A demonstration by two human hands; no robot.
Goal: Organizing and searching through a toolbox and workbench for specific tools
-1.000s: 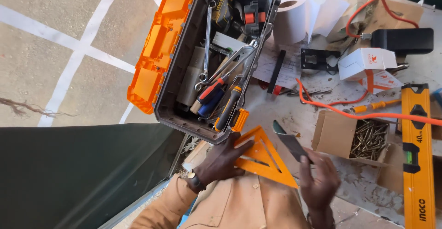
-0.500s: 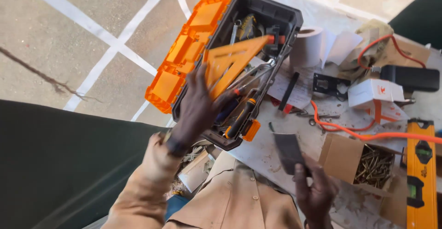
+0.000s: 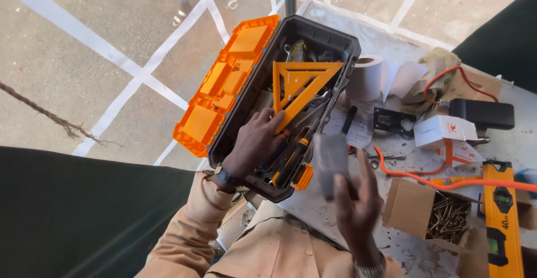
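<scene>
I see my left hand reaching into the open black toolbox, its fingers closed on the lower corner of an orange triangular square, which lies flat over the tools inside. The square's long edge runs across the box near its far end, its point aimed back toward me. The toolbox's orange lid hangs open to the left, past the desk edge. My right hand is raised just beside the box's near corner, its grip narrow around a flat grey block that is too blurred for me to name. An orange-handled screwdriver lies in the box between my hands. To the right stand a cardboard box of screws, an orange spirit level and a paper roll.
</scene>
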